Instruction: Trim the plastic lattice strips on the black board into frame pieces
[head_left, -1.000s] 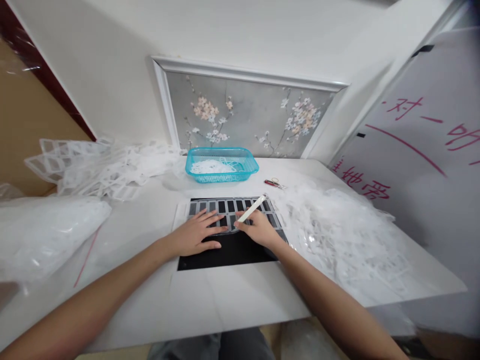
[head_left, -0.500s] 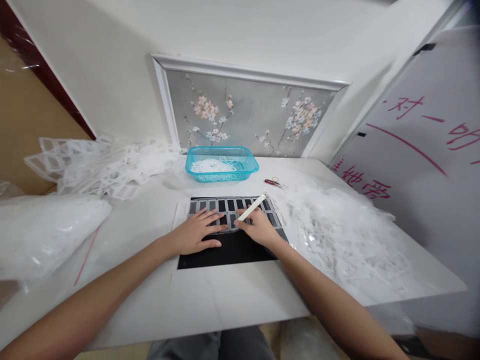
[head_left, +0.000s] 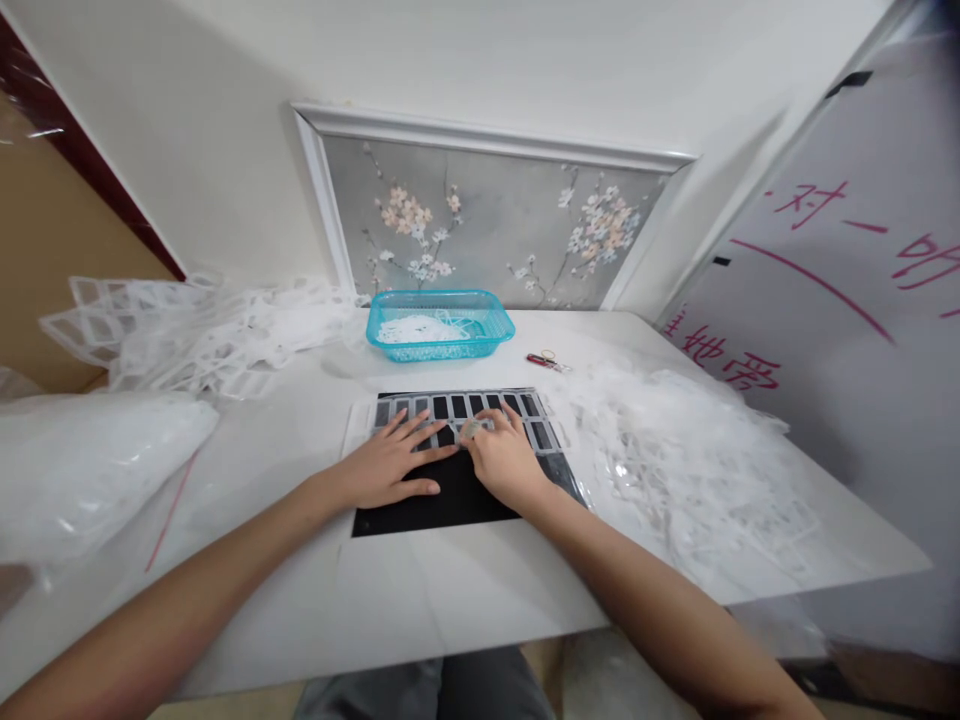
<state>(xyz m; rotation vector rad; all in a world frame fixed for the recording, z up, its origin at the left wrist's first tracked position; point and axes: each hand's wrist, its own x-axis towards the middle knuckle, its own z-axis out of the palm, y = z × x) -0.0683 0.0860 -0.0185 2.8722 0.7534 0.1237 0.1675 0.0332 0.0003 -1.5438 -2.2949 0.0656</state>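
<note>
A translucent plastic sheet with rows of rectangular windows (head_left: 459,407) lies on a black mat (head_left: 420,507). My left hand (head_left: 390,462) rests flat on the sheet's left half, fingers spread and palm down. Beside it, my right hand (head_left: 506,458) is closed over the sheet's middle. Between its thumb and fingers is the pale end of a slim stick-like tool (head_left: 471,430); the rest of the tool is hidden, and I cannot tell its exact kind. The fingers also cover some of the windows.
Behind the mat stands a blue plastic basket (head_left: 441,350) with small white pieces inside. A red snippet tool (head_left: 546,361) lies to its right. Clear plastic frames are heaped at left (head_left: 225,335) and right (head_left: 690,470). A full plastic bag (head_left: 97,470) sits far left.
The pale tool, earlier pointing up and away from my right hand, has tipped so that only a short end shows. My right hand has turned and curled; my left stays on the sheet.
</note>
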